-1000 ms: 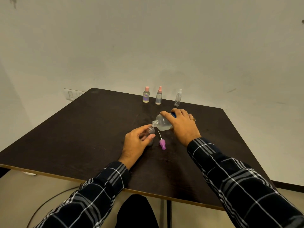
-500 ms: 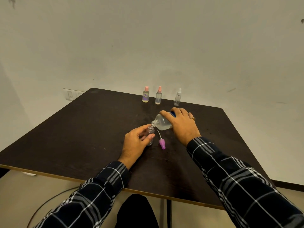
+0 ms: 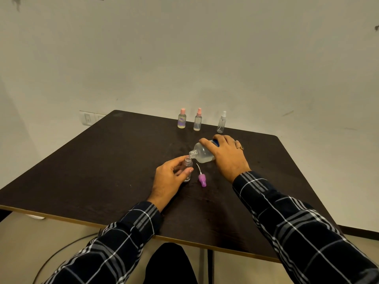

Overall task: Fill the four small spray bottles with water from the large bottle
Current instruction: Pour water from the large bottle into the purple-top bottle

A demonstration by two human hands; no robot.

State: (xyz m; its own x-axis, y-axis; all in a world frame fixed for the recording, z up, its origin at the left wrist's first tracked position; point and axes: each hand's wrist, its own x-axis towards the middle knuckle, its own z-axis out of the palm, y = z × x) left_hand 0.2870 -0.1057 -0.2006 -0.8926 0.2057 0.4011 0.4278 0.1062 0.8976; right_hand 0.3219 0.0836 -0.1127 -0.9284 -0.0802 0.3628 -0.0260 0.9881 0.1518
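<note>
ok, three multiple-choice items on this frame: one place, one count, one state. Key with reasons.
1. Where is the purple spray cap? A. lying on the table between the left hand and right hand; B. screwed on the held bottle; C. in the far row.
2. How many capped small bottles stand at the far edge? A. two; B. three; C. four.
3. The large bottle is: A. upright and capped; B. tilted, mouth at the open small bottle; C. lying flat, untouched.
Key: 1 A, it lies loose between both hands; 2 B, two pink tops, one white; 3 B, the right hand tips it over the neck the left hand grips.
</note>
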